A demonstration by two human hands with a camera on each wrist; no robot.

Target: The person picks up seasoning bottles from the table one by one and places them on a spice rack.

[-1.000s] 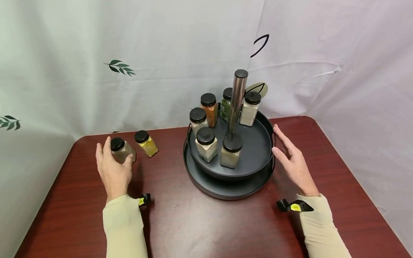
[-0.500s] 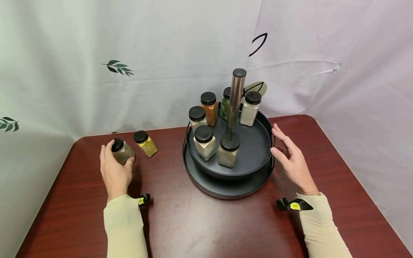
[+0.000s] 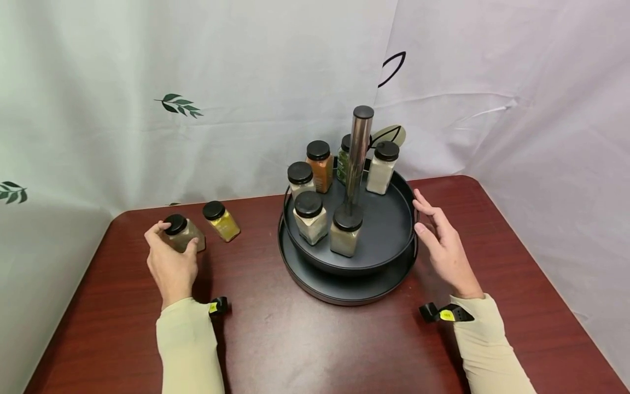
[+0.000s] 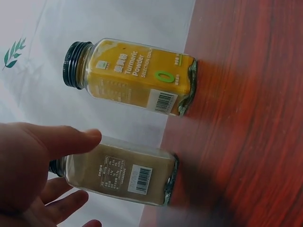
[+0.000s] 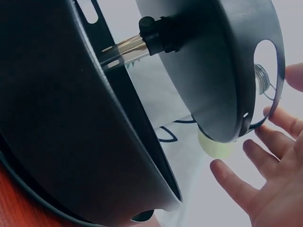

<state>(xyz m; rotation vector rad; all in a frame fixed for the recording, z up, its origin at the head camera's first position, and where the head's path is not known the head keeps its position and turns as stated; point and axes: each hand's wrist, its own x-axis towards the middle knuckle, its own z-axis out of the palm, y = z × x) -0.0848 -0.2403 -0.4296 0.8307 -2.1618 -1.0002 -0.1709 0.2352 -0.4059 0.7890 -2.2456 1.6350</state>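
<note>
In the head view, my left hand holds a spice jar of grey-brown powder at the table's left, thumb on one side and fingers at its black lid. The left wrist view shows the thumb across the jar. A yellow turmeric powder jar stands beside it. My right hand is at the right rim of the two-tier black turntable tray, fingers spread. Fingertips reach the handle cutout in the right wrist view; whether they press is unclear.
Several black-lidded spice jars stand on the upper tier, including an orange one at the back and a beige one in front. A metal post rises from the middle. A white curtain hangs behind the red-brown table.
My left fingers have closed in around the grey-brown spice jar, and its lid has shifted slightly left. The tray's front jars have moved a little left as it turns. My right hand stays at the rim.
</note>
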